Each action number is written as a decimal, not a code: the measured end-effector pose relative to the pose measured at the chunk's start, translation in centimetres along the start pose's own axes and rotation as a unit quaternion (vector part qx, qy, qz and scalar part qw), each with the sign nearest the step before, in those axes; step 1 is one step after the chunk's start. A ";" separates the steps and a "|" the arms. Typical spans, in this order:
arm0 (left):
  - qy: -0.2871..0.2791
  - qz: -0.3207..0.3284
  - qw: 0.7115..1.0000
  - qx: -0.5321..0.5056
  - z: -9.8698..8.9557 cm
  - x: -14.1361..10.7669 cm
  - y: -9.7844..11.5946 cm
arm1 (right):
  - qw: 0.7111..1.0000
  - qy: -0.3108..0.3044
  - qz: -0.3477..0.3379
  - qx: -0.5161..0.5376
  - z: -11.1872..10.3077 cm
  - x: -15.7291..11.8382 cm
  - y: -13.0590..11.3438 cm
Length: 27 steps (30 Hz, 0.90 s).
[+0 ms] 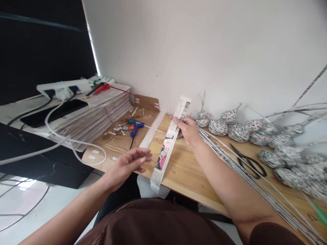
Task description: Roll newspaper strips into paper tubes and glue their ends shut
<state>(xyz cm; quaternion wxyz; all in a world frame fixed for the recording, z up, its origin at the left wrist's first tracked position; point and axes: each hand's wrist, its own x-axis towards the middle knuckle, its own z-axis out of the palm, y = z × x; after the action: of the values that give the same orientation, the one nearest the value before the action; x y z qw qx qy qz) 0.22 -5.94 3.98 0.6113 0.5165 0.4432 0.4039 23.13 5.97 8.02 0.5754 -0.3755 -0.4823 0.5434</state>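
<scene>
My right hand (187,129) pinches a long strip of newspaper (168,144) near its upper end, thumb on top. The strip slants down toward me, and its lower end reaches past the table's front edge. Beside its lower half, my left hand (131,163) hovers with fingers loosely spread and nothing in them. Under the strip and to its left, a pale paper strip (152,129) lies on the wooden table (189,173). A blue hot glue gun (137,128) rests on cardboard beyond my left hand.
Stacked newspapers (102,119) with a power strip (66,86) and cables stand at the left. Woven paper gourd shapes (238,132) line the wall at the right. Black scissors (249,161) lie near thin rolled paper sticks (230,160). Paper scraps (120,128) litter the cardboard.
</scene>
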 end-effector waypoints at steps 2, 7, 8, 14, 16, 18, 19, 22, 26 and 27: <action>0.016 0.005 0.999 -0.046 1.2 1.0 0.3 | 1.000 -0.011 0.007 0.001 0.2 -0.3 -0.2; -0.056 -0.051 0.994 -0.084 3.6 2.0 -0.6 | 0.999 -0.035 0.016 0.003 0.1 -0.5 -1.3; -0.058 -0.054 0.994 -0.075 3.8 2.0 -0.8 | 0.999 -0.042 0.013 0.001 -0.1 -0.5 -1.6; 0.007 0.017 0.998 0.052 2.7 1.7 -1.3 | 0.995 -0.092 -0.030 -0.039 -0.9 -0.6 -3.7; 0.071 0.065 0.979 0.179 2.2 1.5 -1.2 | 0.992 -0.107 -0.032 -0.061 -1.3 -1.0 -4.7; 0.134 0.122 0.932 0.315 1.7 1.3 -0.9 | 0.985 -0.144 -0.035 -0.088 -1.9 -1.6 -6.1; 0.159 0.148 0.905 0.367 1.5 1.2 -0.8 | 0.978 -0.176 -0.043 -0.101 -2.2 -2.0 -6.9; 0.227 0.198 0.852 0.427 0.7 1.0 -0.4 | 0.931 -0.332 -0.078 -0.135 -3.1 -3.9 -9.2; 0.273 0.236 0.878 0.315 0.1 1.0 -0.1 | 0.899 -0.410 -0.085 -0.129 -3.4 -7.0 -10.8; 0.273 0.239 0.893 0.265 0.1 1.0 -0.1 | 0.905 -0.395 -0.089 -0.129 -3.3 -7.5 -10.8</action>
<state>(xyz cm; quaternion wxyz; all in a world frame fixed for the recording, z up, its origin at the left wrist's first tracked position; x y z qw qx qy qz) 0.59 -5.01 3.79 0.1919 0.6191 0.5461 0.5307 29.59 -2.52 16.42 0.3299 -0.1568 -0.7674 0.5269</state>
